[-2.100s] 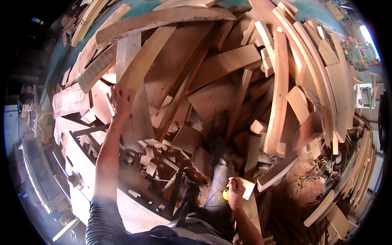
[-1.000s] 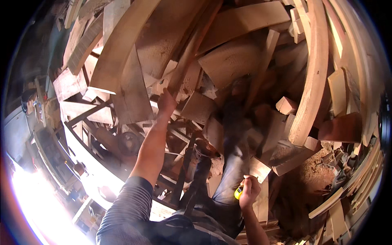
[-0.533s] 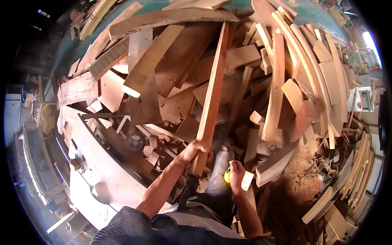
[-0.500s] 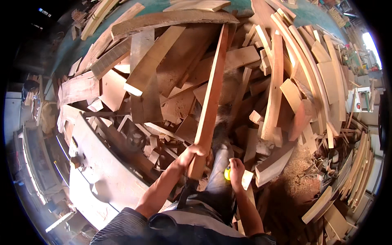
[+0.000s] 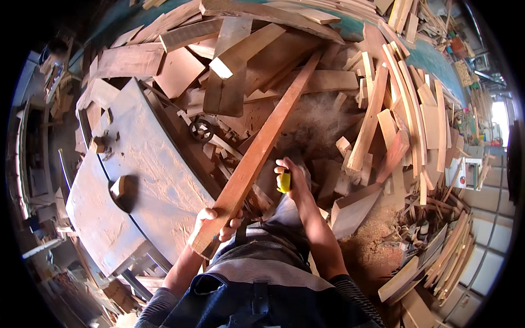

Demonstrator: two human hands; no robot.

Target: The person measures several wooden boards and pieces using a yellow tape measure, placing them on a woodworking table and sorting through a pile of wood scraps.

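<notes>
A long reddish-brown wooden plank [image 5: 258, 156] slants away from my body, its near end gripped in my left hand [image 5: 219, 223]. The fingers wrap round both edges close to that end. Its far end lies over the heap of offcuts. To the right of the plank, my right hand [image 5: 293, 177] holds a small yellow tape measure [image 5: 285, 181], with no blade visibly drawn out. The fingers of that hand point toward the plank without touching it.
At my left stands a dusty machine table [image 5: 158, 158] with a dark slot and a small wood block [image 5: 117, 187] on it. A large pile of wood offcuts [image 5: 229, 90] spreads ahead. Sawdust [image 5: 377, 238] and stacked strips [image 5: 451, 254] lie at the right.
The plank's near end has swung left and toward my body with my left hand. My right hand has risen with the tape measure. The view has shifted.
</notes>
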